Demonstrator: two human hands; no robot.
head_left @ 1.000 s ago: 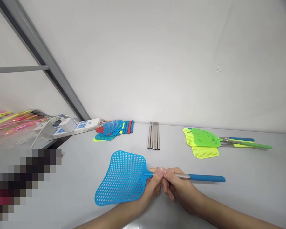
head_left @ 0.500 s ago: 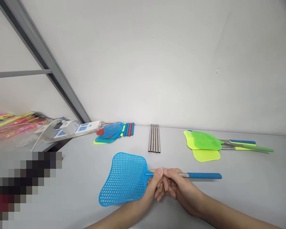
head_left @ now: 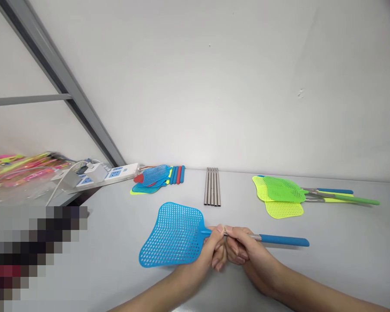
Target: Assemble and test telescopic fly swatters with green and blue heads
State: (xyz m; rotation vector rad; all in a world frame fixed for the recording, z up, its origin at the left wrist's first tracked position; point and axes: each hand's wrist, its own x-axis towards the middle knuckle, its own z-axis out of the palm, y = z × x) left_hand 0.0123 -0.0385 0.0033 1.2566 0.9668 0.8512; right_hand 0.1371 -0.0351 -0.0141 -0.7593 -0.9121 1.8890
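Both my hands grip one blue fly swatter [head_left: 173,234] low over the grey table. My left hand [head_left: 211,249] is closed around the neck just below the perforated head, thumb on top. Right beside it, my right hand [head_left: 247,245] closes on the metal rod, close to the blue handle sleeve. The swatter's head points left and its handle right; my fingers hide part of the rod. Farther back lies a row of several metal rods [head_left: 212,187]. Off to the right rests a pile of green, yellow and blue-handled fly swatters [head_left: 282,190].
At the back left lie loose blue, red and yellow swatter heads [head_left: 151,182] beside several coloured handle sleeves [head_left: 177,174]. A white power strip [head_left: 123,172] with plugged-in chargers is left of them. Plastic-bagged items [head_left: 22,173] and a metal frame [head_left: 68,86] stand at far left.
The swatter has tilted, its head rising a little and its handle end dipping. Both hands keep their hold near the rod's middle. The whole view has shifted slightly.
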